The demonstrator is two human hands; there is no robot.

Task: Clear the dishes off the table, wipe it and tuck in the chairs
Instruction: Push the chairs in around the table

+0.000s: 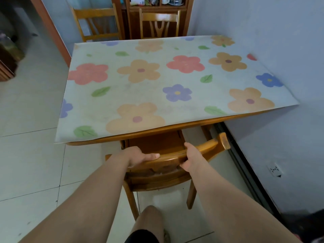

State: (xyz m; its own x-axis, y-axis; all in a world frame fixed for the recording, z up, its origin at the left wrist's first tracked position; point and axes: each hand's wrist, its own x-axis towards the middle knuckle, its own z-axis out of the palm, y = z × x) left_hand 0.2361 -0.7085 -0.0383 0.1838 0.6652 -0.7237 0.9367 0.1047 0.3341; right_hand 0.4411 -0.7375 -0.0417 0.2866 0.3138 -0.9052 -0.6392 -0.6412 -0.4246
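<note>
both hands, left hand (138, 155) and right hand (192, 159), grip near chair (206, 149) top rail; seat partly under table (175, 131). risk: chair angled, right post may strike table edge.

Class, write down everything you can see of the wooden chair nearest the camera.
The chair is glossy, honey-brown wood with a curved top rail, worn at its right end, crossbars below and slim legs on the tiled floor. It stands upright, facing the table, its seat partly under the edge. The left hand and right hand both hold the top rail.
</note>
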